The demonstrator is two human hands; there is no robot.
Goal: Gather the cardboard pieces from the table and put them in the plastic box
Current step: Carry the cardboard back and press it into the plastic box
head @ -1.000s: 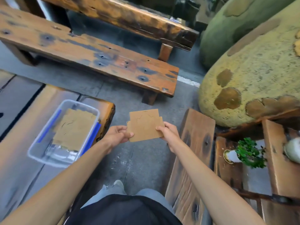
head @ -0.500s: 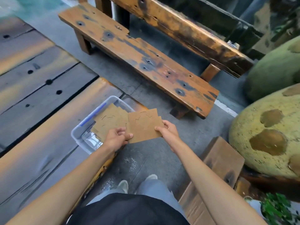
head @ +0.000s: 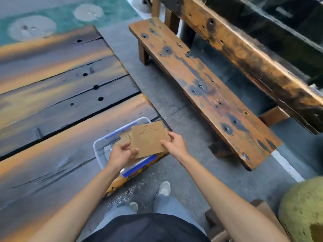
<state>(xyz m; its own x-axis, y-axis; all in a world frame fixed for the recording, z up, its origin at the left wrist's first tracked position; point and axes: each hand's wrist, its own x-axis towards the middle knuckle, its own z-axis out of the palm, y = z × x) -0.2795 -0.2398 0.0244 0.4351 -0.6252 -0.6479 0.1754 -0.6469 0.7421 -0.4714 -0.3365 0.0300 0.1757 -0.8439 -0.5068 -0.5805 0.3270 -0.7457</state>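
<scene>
I hold a small stack of brown cardboard pieces flat between both hands, right above the clear plastic box. My left hand pinches the stack's lower left edge and my right hand grips its right edge. The box has blue clips and sits at the right corner of the dark plank table. More cardboard lies inside the box, mostly hidden under the stack and my left hand.
A worn wooden bench stands to the right across a strip of grey concrete floor. A yellow-green boulder fills the lower right corner. My feet are on the floor below the table corner.
The view has swung left toward the table. My hands have carried the cardboard stack from over the floor to above the plastic box.
</scene>
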